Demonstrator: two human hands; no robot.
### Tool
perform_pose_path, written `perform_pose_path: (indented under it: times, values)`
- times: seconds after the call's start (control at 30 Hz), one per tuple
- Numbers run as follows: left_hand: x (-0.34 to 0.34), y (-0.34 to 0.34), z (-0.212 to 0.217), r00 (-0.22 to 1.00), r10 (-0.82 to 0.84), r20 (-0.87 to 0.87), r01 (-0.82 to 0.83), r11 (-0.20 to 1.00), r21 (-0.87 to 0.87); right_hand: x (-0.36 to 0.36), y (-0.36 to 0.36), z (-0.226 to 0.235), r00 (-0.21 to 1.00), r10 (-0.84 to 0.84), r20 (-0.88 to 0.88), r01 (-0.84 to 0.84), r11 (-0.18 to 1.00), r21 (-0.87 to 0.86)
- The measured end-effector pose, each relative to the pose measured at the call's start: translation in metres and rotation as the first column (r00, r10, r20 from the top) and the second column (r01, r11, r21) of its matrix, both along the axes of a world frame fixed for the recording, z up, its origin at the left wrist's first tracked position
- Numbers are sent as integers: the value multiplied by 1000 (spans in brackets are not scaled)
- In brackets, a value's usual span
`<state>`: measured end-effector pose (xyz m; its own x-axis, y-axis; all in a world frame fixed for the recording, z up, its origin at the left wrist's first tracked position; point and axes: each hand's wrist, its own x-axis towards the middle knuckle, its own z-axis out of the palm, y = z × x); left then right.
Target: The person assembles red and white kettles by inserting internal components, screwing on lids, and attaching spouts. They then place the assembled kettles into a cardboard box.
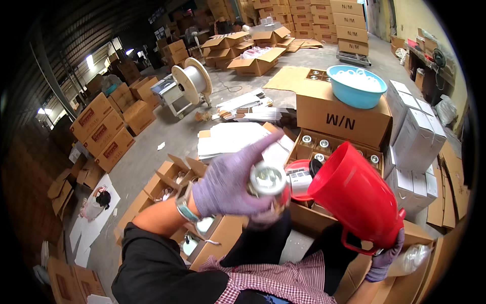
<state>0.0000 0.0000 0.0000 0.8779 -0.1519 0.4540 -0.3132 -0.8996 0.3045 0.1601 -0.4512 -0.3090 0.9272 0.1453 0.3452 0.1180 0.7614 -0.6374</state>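
My left hand (230,180), in a purple glove and smeared by motion, is closed around a glass thermos liner (268,180) with a pale, silvery round end facing up. Its index finger points away to the upper right. My right hand (389,258), gloved in purple too, grips a red plastic thermos jug casing (357,195) near its base and handle. The casing is tilted, its wide mouth toward the left hand. Behind the casing, a red basin (298,169) is partly hidden, with a labelled white item (300,181) over it.
An open carton (304,152) ahead holds several silvery-topped pieces in dividers. A blue basin (357,88) of white rings stands on another carton. Open cartons (202,243) flank my left side. White boxes (417,137) stand right. A person (96,202) sits on a white sheet far left.
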Motion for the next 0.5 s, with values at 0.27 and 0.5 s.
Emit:
perform_pose_path:
  times: [0.27, 0.5]
  values:
    - [-79, -75, -84, 944, -235, -231, 139, 920, -367, -95, -34, 170, 997, -49, 65, 79, 760, -645]
    - [-115, -45, -106, 924, -282, -260, 188, 924, -333, -100, 21, 225, 990, 118, 82, -20, 677, -736]
